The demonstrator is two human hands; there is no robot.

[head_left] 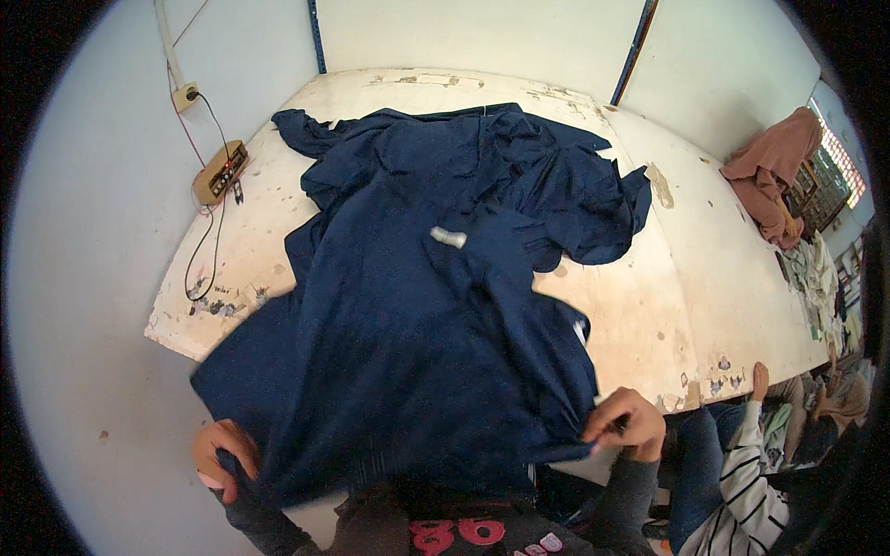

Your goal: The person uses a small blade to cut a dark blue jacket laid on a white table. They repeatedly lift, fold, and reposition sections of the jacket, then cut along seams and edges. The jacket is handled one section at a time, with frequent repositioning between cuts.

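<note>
Now both hands grasp the navy garment (408, 324) at the tabletop's (649, 315) near edge: left hand (225, 451) clenched on one corner; right hand (627, 424) pinching the other; spreading seems underway; pulling evenly comes next.

The person wears long, dark grey sleeves (255, 514) reaching to both wrists, and a dark top (445, 528) printed across the chest with large pink and pale lilac shapes.

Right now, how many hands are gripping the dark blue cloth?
2. The left hand clutches the dark blue cloth at its lower left corner, off the table edge. The right hand pinches the lower right edge. Nearby co-workers' hands aren't touching it.
</note>
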